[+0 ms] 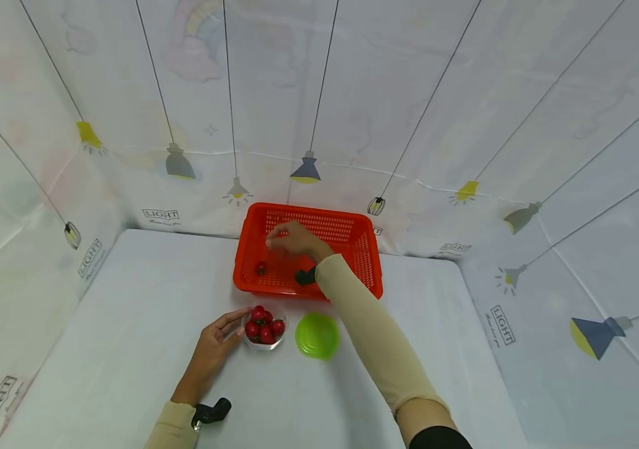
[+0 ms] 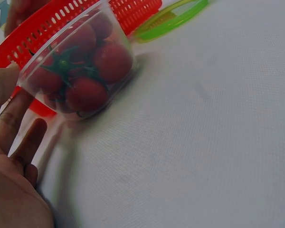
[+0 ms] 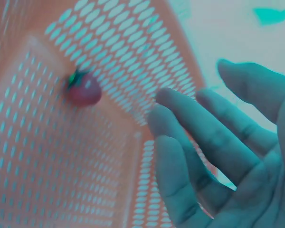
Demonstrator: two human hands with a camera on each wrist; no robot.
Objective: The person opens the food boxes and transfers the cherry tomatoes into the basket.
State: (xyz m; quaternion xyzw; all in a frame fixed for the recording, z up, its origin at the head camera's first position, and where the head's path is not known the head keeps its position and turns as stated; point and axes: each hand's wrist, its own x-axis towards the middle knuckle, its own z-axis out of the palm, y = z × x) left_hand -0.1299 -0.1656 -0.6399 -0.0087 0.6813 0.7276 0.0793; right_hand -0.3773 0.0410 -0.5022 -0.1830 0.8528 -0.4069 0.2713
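Observation:
A clear plastic container (image 2: 122, 80) full of red cherry tomatoes (image 1: 266, 333) stands on the white table. My left hand (image 1: 215, 349) is at its left side, fingertips touching near the rim; in the left wrist view the lower fingers (image 2: 31, 142) stay apart from it. Over the red perforated basket (image 1: 364, 249) hovers my right hand (image 1: 295, 240), its fingers loosely bent and nothing between them. One tomato (image 3: 84, 89) with a green stem lies on the basket floor, away from the right fingertips. The hand is blurred in the head view.
A green round lid (image 1: 317, 335) lies right of the container, in front of the basket. The basket stands at the table's back edge, close to a white wall sheet (image 1: 274, 93) printed with lamps. The right forearm (image 1: 378, 330) crosses over the basket's front right.

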